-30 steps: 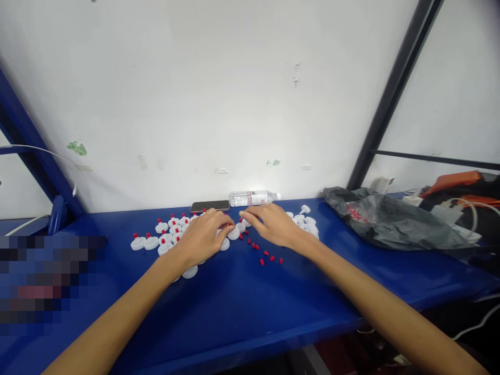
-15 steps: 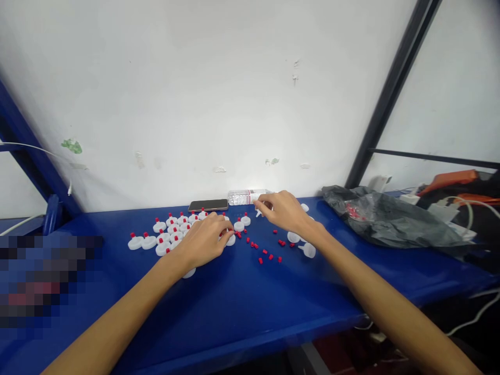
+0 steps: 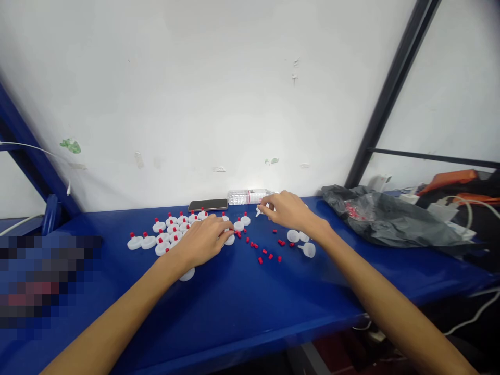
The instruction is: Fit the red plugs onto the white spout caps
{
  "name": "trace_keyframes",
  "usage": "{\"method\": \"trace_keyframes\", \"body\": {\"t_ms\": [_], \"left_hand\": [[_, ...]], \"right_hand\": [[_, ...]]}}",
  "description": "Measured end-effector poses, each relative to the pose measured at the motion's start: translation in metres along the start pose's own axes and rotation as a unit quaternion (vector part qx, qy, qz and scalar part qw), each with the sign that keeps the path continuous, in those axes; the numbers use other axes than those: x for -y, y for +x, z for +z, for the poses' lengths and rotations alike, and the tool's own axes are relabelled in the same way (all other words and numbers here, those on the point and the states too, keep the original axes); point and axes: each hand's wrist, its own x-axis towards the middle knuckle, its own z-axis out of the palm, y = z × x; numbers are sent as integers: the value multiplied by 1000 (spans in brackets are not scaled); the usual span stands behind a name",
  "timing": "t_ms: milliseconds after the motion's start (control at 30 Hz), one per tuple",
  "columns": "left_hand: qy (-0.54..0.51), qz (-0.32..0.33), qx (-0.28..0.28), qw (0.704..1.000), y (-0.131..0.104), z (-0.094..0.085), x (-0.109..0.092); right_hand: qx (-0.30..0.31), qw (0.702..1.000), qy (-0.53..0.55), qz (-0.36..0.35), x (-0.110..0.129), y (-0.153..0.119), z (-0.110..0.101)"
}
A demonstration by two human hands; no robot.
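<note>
My left hand (image 3: 207, 239) reaches over a group of small white funnels (image 3: 135, 242), which stand mouth down with red caps on their spouts. Its thumb and fingertips pinch together at a red cap, mostly hidden by the fingers, just above a white funnel (image 3: 229, 240). To the right, my right hand (image 3: 287, 209) is closed on a small white funnel (image 3: 258, 211); the spout sticks out to the left and the hand hides the rest. Between the hands lie several loose red caps (image 3: 264, 251). Uncapped funnels (image 3: 309, 250) lie below my right wrist.
A phone (image 3: 208, 205) and a clear plastic bottle (image 3: 239, 197) lie along the wall at the back of the blue table (image 3: 234, 312). A dark plastic bag (image 3: 390, 221) covers the right side, with red pieces in a clear bag (image 3: 356, 211). Metal posts rise at both sides.
My right hand has shifted slightly to the right, uncovering a bit more of the bottle. My left hand stays almost in place at the same funnel.
</note>
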Motion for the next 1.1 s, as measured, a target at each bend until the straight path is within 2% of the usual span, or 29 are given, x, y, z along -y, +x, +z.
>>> {"method": "trace_keyframes", "body": {"t_ms": [400, 500, 667, 733, 1000, 1100], "left_hand": [[23, -8, 7, 1000, 0, 3, 0], [29, -6, 7, 1000, 0, 3, -1], [26, -21, 2, 999, 0, 2, 1], [27, -24, 0, 999, -1, 3, 3], [30, -32, -22, 999, -1, -1, -1], [28, -27, -35, 999, -1, -4, -3]], "right_hand": [[27, 1000, 4, 9, -9, 2, 2], [73, 997, 13, 23, -17, 1, -4], [243, 964, 81, 66, -41, -2, -15], [280, 952, 97, 79, -48, -3, -17], [328, 933, 85, 118, -50, -6, -14], [303, 943, 94, 98, -50, -5, -14]]}}
